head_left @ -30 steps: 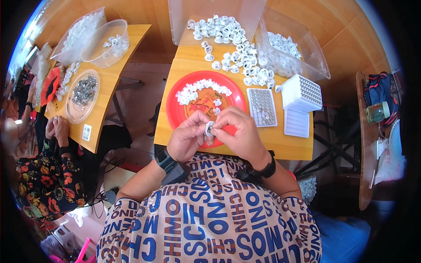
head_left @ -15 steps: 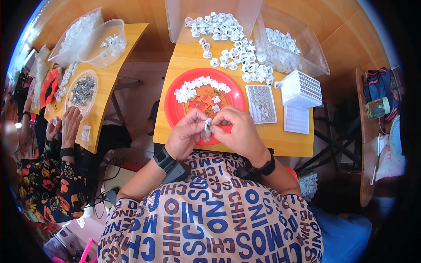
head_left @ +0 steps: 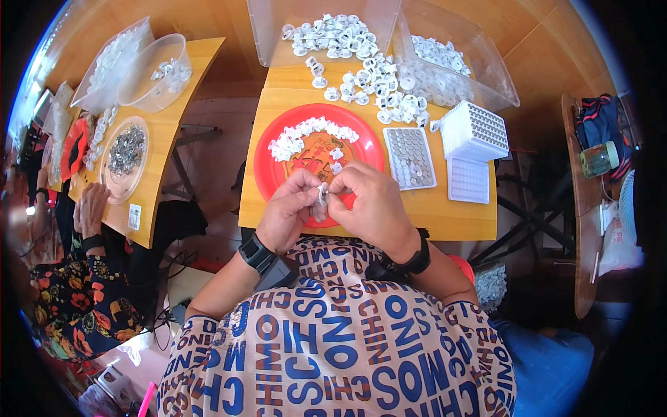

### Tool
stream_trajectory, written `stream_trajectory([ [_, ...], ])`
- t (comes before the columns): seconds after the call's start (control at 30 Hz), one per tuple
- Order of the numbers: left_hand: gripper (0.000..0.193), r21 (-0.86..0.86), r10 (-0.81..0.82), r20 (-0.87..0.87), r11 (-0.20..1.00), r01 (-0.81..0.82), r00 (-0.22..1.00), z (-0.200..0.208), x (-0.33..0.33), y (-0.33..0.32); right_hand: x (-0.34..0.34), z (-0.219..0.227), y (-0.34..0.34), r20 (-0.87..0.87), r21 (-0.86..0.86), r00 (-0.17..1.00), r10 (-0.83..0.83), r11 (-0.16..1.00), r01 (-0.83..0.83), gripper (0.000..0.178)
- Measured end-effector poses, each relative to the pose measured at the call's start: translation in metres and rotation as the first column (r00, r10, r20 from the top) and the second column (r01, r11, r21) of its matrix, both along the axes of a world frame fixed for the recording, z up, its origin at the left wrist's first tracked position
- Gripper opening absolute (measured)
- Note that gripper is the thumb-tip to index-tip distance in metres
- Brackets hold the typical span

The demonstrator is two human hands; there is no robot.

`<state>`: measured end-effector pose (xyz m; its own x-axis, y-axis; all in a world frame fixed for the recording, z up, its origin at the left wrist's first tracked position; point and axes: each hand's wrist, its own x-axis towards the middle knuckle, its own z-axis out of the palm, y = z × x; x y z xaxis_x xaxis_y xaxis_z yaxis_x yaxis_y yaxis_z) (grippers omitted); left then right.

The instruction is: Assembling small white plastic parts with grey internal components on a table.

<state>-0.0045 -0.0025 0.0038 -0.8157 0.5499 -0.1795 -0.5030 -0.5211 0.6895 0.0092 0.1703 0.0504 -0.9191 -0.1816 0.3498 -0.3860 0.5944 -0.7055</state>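
Observation:
Over the near rim of a red round tray (head_left: 267, 182), my left hand (head_left: 290, 208) pinches a small white plastic part (head_left: 322, 192) between thumb and fingers. Touching the same part from the other side is my right hand (head_left: 372, 208), its thumb and forefinger closed at the part's edge; my fingers hide most of it. Inside the tray, small white pieces (head_left: 306, 130) form an arc along the far side, and a couple of loose white pieces (head_left: 336, 167) lie just beyond my fingertips.
Right of the tray are a white tray of silver discs (head_left: 411, 158) and stacked white trays (head_left: 476, 132). Round white parts (head_left: 382, 83) spread across the far table beside clear plastic bins (head_left: 479, 87). At the left table, a co-worker's hand (head_left: 90, 208) rests near a dish of metal parts (head_left: 126, 151).
The view has shifted slightly. Both my hands stay together at the white part, fingers only slightly rearranged. The co-worker's hands at left have moved lower, toward the table's near edge.

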Motion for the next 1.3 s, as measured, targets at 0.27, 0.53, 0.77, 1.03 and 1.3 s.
stream_trajectory([
  [0.27, 0.013, -0.05, -0.003, -0.048, 0.999, 0.001, 0.999, -0.004, 0.001, -0.001, 0.0, 0.004, 0.002, -0.023, 0.105, 0.999, 0.027, 0.994, -0.025, 0.008],
  [0.53, 0.01, -0.025, -0.018, -0.021, 1.0, 0.017, 1.0, -0.002, 0.001, 0.0, 0.0, 0.001, 0.009, 0.094, -0.039, 0.99, 0.103, 0.994, -0.099, 0.007],
  [0.77, 0.007, -0.022, 0.051, -0.056, 0.998, -0.052, 0.997, 0.0, 0.0, 0.004, 0.002, 0.001, 0.005, -0.085, 0.179, 0.992, 0.096, 0.981, -0.08, 0.002],
  [1.03, 0.011, 0.18, 0.069, -0.027, 0.982, -0.064, 0.997, -0.007, -0.004, -0.003, 0.004, 0.004, 0.054, -0.087, 0.144, 0.991, -0.103, 0.983, 0.115, 0.016],
  [1.3, 0.018, 0.261, 0.078, 0.035, 0.962, -0.084, 0.996, -0.008, -0.007, 0.0, 0.011, -0.015, 0.132, 0.1, 0.263, 0.899, -0.426, 0.883, 0.389, 0.011],
])
